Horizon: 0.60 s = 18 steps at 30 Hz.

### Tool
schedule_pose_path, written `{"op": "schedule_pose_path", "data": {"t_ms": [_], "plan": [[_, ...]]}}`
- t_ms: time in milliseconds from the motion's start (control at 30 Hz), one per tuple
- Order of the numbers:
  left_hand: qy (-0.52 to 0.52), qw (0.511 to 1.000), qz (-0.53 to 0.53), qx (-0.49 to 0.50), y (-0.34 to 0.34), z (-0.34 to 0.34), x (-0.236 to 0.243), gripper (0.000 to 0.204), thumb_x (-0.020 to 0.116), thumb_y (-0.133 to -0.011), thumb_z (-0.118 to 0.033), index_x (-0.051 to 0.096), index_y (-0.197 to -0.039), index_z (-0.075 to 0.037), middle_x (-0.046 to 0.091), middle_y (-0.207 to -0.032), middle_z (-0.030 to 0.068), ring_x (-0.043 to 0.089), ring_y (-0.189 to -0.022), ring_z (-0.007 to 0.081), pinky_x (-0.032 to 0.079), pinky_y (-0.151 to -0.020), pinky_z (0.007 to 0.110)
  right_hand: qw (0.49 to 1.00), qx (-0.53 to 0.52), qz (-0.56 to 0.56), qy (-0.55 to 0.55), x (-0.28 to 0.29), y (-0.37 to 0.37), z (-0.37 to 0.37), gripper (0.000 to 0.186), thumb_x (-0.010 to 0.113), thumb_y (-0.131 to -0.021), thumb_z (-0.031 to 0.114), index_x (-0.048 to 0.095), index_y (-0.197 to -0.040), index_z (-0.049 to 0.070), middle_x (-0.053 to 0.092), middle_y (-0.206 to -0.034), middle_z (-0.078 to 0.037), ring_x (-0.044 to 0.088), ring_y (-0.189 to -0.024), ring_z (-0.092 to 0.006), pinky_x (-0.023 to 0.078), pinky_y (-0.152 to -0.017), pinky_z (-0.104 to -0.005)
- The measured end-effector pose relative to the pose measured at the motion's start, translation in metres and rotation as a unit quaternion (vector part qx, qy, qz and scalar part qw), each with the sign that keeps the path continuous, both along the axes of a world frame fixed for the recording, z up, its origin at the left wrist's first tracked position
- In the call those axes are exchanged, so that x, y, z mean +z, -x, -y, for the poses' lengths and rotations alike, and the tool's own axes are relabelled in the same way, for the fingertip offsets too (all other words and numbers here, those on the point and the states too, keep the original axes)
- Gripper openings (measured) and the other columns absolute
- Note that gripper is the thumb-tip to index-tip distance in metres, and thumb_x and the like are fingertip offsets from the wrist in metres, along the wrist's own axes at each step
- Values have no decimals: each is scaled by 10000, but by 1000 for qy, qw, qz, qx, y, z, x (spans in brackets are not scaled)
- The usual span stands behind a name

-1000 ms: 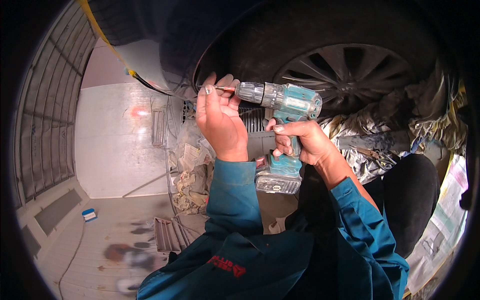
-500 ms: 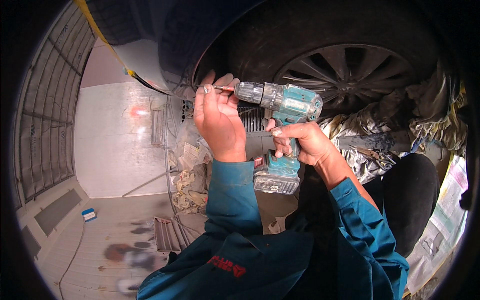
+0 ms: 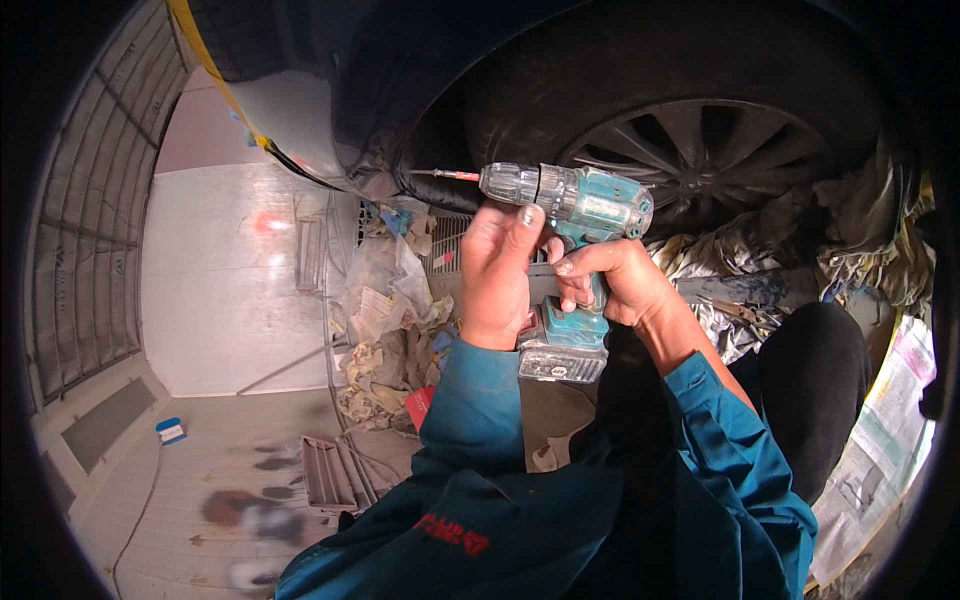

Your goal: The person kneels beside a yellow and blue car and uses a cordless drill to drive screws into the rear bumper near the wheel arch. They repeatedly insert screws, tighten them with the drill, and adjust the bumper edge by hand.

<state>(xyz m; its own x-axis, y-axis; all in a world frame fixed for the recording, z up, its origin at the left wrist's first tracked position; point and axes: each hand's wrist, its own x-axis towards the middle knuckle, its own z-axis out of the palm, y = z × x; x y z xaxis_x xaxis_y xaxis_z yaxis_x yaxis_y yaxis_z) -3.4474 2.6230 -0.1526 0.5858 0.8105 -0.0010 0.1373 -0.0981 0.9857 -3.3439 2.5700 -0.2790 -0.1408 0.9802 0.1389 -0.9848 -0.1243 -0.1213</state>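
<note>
A teal and grey cordless drill (image 3: 602, 204) lies nearly level in front of me, its battery hanging below. My right hand (image 3: 622, 282) is wrapped round its handle, with fingers near the trigger. Under the chuck, my left hand (image 3: 497, 262) grips the front of the drill, thumb on the collar; its other fingers are partly hidden. A slim bit with a red sleeve (image 3: 458, 175) sticks out of the chuck to the left. Its tip is close to the edge of the dark car body panel (image 3: 372, 80) at the wheel arch; whether it touches I cannot tell.
The car wheel (image 3: 700, 150) stands just beyond the drill. Crumpled paper and plastic (image 3: 375, 375) lie on the floor at left, near a slatted metal piece (image 3: 330, 472). Dirty cloths (image 3: 780, 225) bunch under the wheel. A printed sheet (image 3: 880, 420) lies at right.
My left hand has let go of the bit and moved right onto the drill's front. The drill has shifted slightly right, with its bit now uncovered.
</note>
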Motion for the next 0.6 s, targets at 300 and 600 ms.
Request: {"op": "schedule_pose_path", "data": {"t_ms": [300, 600], "plan": [[38, 996, -73, -21, -12, 5, -1, 284, 732, -1074, -288, 670, -1087, -11, 600, -828, -30, 476, -590, 35, 393, -480, 216, 999, -14, 15, 32, -5, 8, -2, 81, 724, -804, 9, 719, -865, -45, 624, -645, -117, 591, -542, -247, 578, -649, -424], [-27, 995, -93, -8, -14, 6, -4, 329, 716, -1086, -326, 686, -951, -28, 530, -700, -75, 426, -574, 5, 343, -476, 225, 999, -13, 17, 24, -5, 8, -2, 92, 725, -799, 15, 717, -865, -49, 620, -638, -124, 589, -543, -242, 576, -656, -429]]}}
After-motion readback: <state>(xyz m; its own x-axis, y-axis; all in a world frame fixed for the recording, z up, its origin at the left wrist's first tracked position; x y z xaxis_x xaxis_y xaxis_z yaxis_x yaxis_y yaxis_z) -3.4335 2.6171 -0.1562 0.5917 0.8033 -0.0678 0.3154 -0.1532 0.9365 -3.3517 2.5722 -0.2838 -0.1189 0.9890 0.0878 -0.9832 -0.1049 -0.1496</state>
